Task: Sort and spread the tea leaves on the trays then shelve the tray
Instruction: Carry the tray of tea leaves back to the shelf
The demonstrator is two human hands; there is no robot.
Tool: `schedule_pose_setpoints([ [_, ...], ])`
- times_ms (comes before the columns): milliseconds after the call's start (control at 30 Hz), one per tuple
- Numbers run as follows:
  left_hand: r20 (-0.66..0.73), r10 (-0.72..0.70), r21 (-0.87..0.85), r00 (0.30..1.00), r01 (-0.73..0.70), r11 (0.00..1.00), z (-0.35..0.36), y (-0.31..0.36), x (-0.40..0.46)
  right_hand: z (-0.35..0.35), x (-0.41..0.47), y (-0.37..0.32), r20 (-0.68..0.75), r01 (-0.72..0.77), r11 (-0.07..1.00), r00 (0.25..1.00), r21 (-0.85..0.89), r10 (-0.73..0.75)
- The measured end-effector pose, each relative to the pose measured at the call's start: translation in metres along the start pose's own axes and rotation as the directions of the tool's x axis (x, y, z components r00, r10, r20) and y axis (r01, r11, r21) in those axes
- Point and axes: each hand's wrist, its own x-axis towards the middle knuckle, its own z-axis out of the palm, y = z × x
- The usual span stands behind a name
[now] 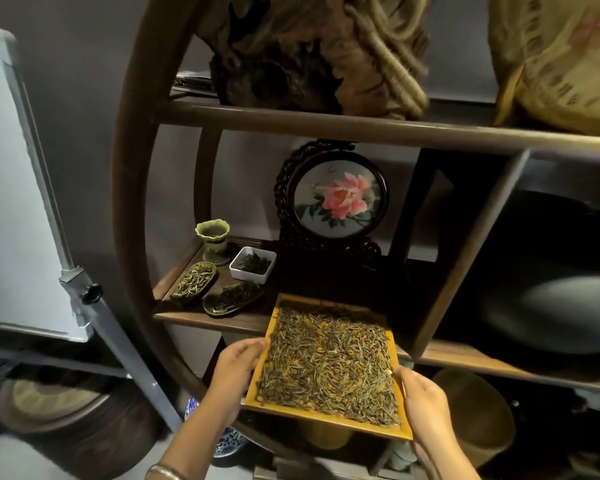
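A yellow rectangular tray [326,419] carries a thin, even layer of dry tea leaves [329,365]. My left hand [238,367] grips its left rim and my right hand [421,401] grips its right rim near the front corner. The tray's far end rests on or just over the front edge of the middle wooden shelf [222,320], in front of a round framed peony screen [338,202]. The near end hangs out in the air toward me.
On the shelf left of the tray stand a green cup [212,235], a white dish of leaves [253,265] and two leaf-shaped dishes of tea [194,282] [231,297]. A slanted divider [465,258] bounds the compartment's right side. A whiteboard stand [84,299] is at left.
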Motion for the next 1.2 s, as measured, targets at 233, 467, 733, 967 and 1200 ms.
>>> schedule_pose_setpoints([
  [233,-0.073,-0.040,-0.077,0.997,0.034,0.996,0.008,-0.007,0.014,0.012,0.010,0.002,-0.031,-0.016,0.998,0.999,0.064,0.018],
  [467,-0.102,-0.081,-0.133,0.991,0.067,0.989,0.017,-0.007,0.024,0.015,0.021,-0.003,-0.059,-0.026,0.987,0.998,0.158,0.036],
  [733,0.018,-0.090,-0.070,0.996,0.091,0.993,0.005,-0.002,0.017,0.010,0.028,0.003,0.006,-0.017,0.965,1.000,0.261,0.016],
  [967,0.224,-0.031,0.008,0.974,0.030,1.000,-0.021,-0.004,-0.019,-0.001,0.020,0.019,0.053,-0.047,0.934,0.998,0.354,0.030],
  [1200,0.275,0.030,0.021,0.961,-0.037,0.999,-0.007,-0.010,-0.029,-0.005,0.023,0.015,0.076,0.014,0.933,0.996,0.359,-0.044],
])
